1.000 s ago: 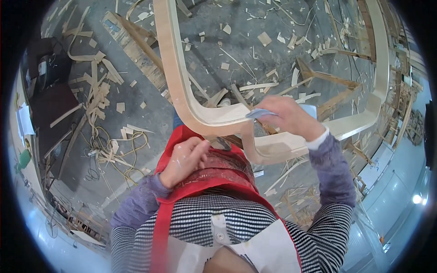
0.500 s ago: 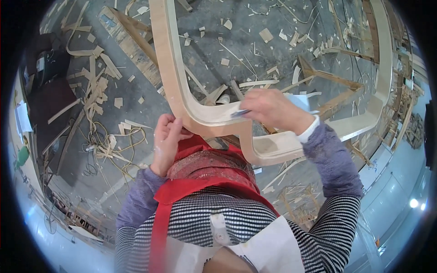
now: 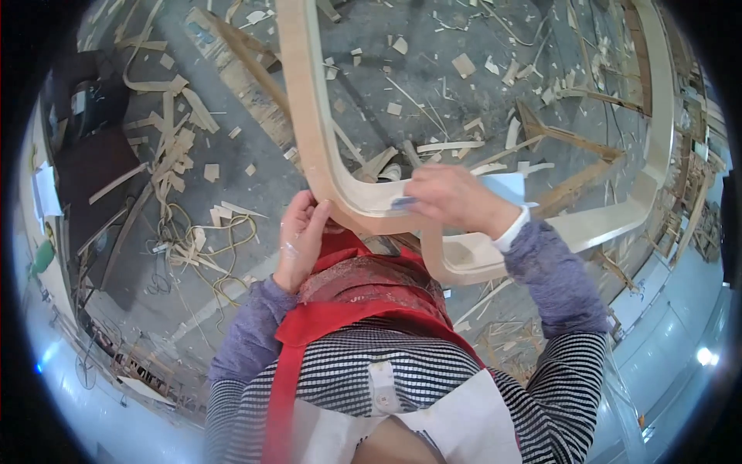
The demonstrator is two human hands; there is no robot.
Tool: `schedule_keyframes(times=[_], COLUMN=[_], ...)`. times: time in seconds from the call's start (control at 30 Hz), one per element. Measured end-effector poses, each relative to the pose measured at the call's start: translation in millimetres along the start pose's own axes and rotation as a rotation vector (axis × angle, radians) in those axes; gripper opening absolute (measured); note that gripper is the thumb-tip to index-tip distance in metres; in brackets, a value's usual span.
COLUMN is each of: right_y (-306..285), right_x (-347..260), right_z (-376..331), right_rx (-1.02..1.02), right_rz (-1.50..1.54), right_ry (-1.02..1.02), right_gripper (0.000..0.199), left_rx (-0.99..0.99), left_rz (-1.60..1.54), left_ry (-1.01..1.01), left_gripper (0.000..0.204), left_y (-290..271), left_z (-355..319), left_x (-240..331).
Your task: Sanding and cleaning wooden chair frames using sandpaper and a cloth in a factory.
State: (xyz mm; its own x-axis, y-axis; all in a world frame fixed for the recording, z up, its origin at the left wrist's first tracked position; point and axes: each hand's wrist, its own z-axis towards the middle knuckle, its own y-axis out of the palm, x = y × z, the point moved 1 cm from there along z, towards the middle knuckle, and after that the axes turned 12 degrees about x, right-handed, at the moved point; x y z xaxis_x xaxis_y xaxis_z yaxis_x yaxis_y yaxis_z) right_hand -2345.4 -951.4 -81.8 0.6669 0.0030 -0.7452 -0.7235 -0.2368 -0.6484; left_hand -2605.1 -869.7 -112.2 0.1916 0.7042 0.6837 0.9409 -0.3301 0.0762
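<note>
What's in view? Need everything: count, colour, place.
Large curved wooden frame: one, pale tan, top centre round to right
Small flat piece: one, blue-grey, in right fingers, at frame
Flat sheet: one, pale blue, beside right hand
Long weathered board: one, brown, left of frame
Angled wooden brace: one, brown, floor right
Wood scraps: many, pale, across floor
Tangled cable: count unclear, yellow, floor left
Concrete floor: one, grey, below
Cloth apron: one, red, waist
Checked shirt: one, black-white, torso
Fuzzy sleeves: two, purple, forearms
Left hand: one, bare, frame's lower-left bend
Right hand: one, bare, over frame
</note>
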Motion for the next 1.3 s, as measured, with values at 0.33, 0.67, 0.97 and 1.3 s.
schedule_keyframes(times=[0.33,0.67,0.97,1.3], right_y=[-13.1,-30.8,18.0,-70.6], right_x=[-5.7,27.2,-33.3,59.1], right_z=[80.0,228.9,171.7,322.1], right_rx=[0.576,0.819,0.797,1.158], right_rz=[0.298,0.192,0.233,-0.099], right_ry=[0.506,0.383,0.679,0.207], right_gripper=[0.027,0.031,0.026,0.028], left_rx=[-0.065,-0.133,-0.375,-0.368], left_rz=[0.025,0.16,0.277,0.28], left_ry=[0.028,0.22,0.141,0.141], left_gripper=[0.019,0.022,0.019,0.018], left_y=[-8.4,-18.7,-14.8,-16.6], left_z=[5.3,87.3,107.1,109.9], left_x=[9.5,72.1,109.3,108.2])
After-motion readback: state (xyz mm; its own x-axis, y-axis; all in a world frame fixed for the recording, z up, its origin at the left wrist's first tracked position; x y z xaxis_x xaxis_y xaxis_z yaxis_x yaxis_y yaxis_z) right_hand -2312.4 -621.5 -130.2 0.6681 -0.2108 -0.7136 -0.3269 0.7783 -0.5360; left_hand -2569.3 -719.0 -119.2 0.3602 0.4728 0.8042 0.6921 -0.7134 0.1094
